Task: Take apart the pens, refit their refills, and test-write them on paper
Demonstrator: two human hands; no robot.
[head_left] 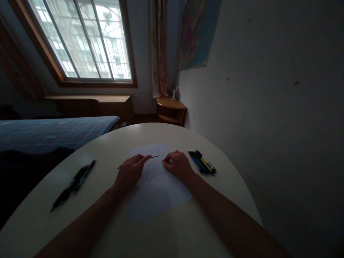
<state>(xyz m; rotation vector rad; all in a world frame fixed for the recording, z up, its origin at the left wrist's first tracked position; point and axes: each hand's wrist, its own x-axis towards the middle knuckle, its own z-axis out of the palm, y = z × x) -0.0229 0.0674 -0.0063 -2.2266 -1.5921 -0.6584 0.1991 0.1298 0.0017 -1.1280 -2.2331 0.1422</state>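
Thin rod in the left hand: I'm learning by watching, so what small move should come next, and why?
Probably slide the thin rod rightward toward the right hand. The left hand pinches it over the paper, its tip pointing at the right hand's curled fingers, a small gap between.

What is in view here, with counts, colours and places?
table: one, off-white, round, foreground
paper sheet: one, white with written lines, table centre
thin stick: one, dark, across the sheet's top
pens: a bunch, black, blue, yellow, right of the sheet
dark pens: two, table's left
bed: one, blue checked, left
window: one, barred, back wall
corner shelf: one, wooden, below the curtain
left hand: on the thin stick, grip unclear
right hand: curled, on the sheet's right edge
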